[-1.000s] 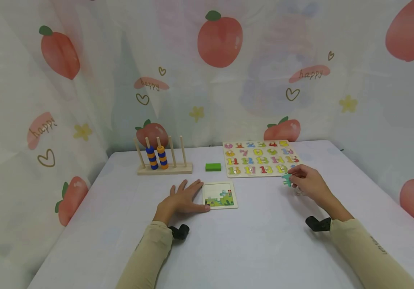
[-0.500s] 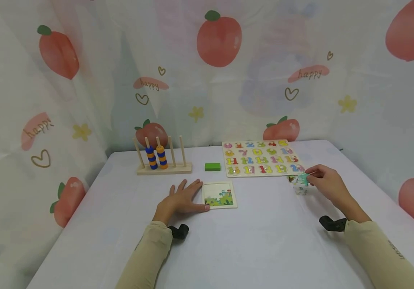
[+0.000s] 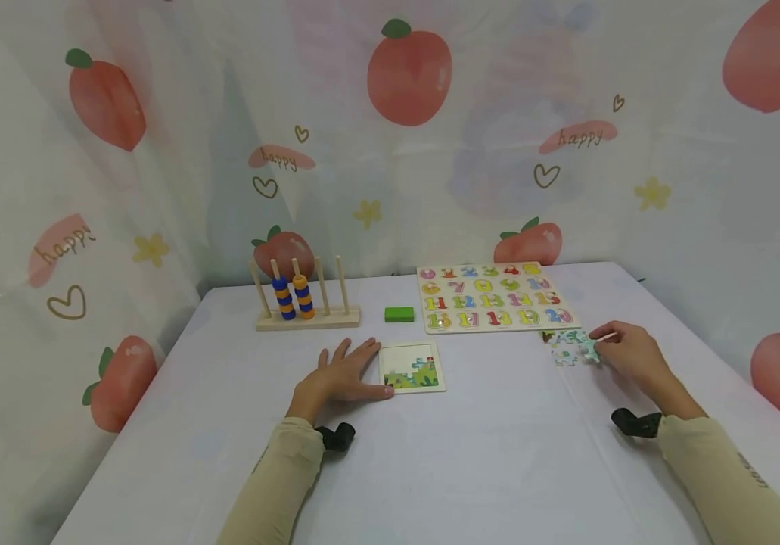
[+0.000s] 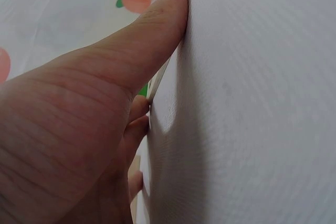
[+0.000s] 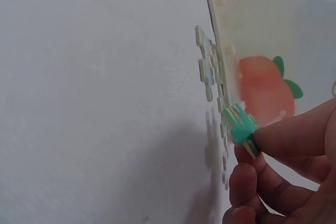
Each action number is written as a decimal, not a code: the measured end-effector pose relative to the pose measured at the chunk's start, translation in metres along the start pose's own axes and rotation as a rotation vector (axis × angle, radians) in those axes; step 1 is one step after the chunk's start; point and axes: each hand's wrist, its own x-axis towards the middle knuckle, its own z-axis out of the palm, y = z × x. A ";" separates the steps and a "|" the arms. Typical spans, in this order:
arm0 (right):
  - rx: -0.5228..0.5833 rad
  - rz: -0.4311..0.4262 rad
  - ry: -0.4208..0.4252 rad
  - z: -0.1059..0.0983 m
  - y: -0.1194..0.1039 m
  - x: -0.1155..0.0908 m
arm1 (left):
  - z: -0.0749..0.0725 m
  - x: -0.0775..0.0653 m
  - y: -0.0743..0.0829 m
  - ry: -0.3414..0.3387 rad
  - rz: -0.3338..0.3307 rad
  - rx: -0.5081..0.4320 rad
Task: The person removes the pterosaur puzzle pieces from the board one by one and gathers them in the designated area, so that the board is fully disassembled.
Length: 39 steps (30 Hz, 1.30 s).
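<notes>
Pinching a teal puzzle piece (image 5: 242, 128), the right hand (image 3: 633, 357) has shifted rightward, its grip narrow, to the loose pieces (image 3: 564, 358), leaving the tray (image 3: 420, 390) part-filled, touching the spread left hand (image 3: 340, 378)

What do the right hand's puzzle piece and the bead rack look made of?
Puzzle piece: likely wood or stiff board, judging by its pale edges beside the printed teal face. Bead rack: probably wood, unpainted and matte, given its tan colour.

The left hand (image 3: 339, 381) rests with its fingers (image 3: 365, 353) spread, while the right hand (image 3: 637, 357) pinches with fingers curled
</notes>
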 end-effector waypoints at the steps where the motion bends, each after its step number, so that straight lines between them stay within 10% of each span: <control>1: -0.007 -0.002 -0.002 0.001 0.001 0.000 | 0.000 0.000 0.000 -0.004 -0.003 0.003; 21: -0.098 0.037 -0.045 0.009 0.000 0.004 | 0.000 -0.002 -0.001 0.004 0.004 -0.005; 39: -0.047 -0.138 -0.085 0.034 -0.050 0.008 | 0.000 -0.002 0.001 -0.002 0.002 0.001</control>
